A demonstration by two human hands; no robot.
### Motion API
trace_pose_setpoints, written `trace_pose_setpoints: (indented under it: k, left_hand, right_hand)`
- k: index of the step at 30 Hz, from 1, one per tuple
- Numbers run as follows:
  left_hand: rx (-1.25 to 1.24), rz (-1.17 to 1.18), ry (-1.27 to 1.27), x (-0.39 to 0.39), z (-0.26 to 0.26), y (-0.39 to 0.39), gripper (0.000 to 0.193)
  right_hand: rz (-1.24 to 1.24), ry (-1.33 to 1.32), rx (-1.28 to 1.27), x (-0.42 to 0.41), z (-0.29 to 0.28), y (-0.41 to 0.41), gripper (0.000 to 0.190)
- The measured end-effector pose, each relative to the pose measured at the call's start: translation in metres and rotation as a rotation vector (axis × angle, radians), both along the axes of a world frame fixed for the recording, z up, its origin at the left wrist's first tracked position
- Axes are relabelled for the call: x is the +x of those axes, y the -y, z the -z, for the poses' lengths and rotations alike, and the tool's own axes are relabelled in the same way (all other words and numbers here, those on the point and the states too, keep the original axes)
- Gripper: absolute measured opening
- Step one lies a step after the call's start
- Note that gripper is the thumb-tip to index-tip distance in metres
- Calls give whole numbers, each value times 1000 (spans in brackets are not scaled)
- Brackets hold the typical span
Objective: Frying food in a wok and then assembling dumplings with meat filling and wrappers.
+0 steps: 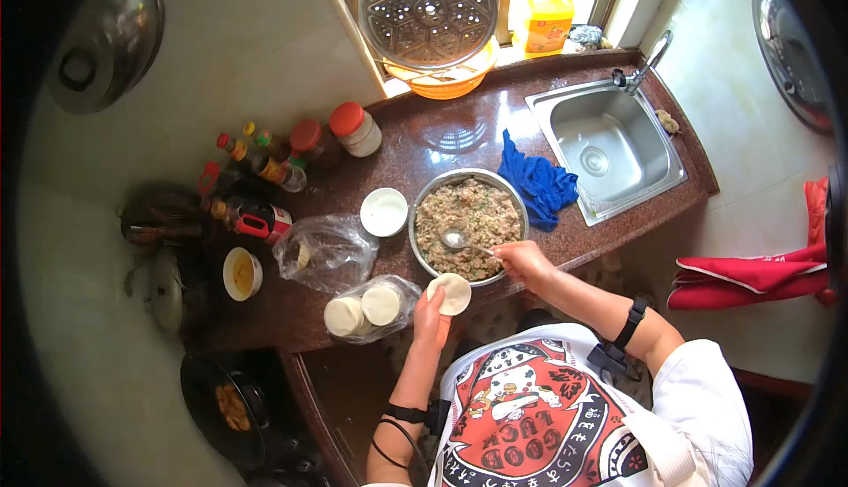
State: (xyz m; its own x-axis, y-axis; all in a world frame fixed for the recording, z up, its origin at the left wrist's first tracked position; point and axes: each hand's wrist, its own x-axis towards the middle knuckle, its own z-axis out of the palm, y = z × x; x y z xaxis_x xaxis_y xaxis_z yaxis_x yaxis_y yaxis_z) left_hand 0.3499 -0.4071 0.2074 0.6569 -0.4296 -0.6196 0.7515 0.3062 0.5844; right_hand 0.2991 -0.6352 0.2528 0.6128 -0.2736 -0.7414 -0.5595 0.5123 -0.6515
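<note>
My left hand (432, 322) holds a round dumpling wrapper (453, 293) flat on its fingers, beside the near rim of a metal bowl (523, 243). Minced filling (474, 212) with green flecks covers the inside of that bowl. In my right hand (527, 265) is the handle of a metal spoon (456, 240), whose bowl rests at the filling's surface. Stacks of wrappers (381, 305) sit in a clear plastic bag to the left of my left hand. Behind them lies a crumpled clear plastic bag (338, 248), next to a small white bowl (384, 212).
A blue cloth (540, 185) lies between the metal bowl and the steel sink (599, 152). Bottles (255, 155) and red-lidded jars (358, 130) line the wall at left. A white bowl with yellow liquid (242, 273) stands near a black wok (222, 401). An orange basket (450, 82) is by the window.
</note>
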Motion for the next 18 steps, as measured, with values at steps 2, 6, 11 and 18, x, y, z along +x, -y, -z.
trace_pose_setpoints:
  k: [2,6,11,18]
  left_hand:
    - [30,-1,-6,0,3,-2,29]
    - [5,0,13,0,7,-3,30]
    - [6,15,3,1,7,3,30]
    - [-9,-20,6,-1,11,-4,30]
  right_hand:
    - [-69,5,-156,-4,8,3,23]
    - [-280,189,-708,6,-17,21,29]
    - [-393,155,-808,60,-18,20,28]
    - [-562,298,-1122,11,-42,39,21]
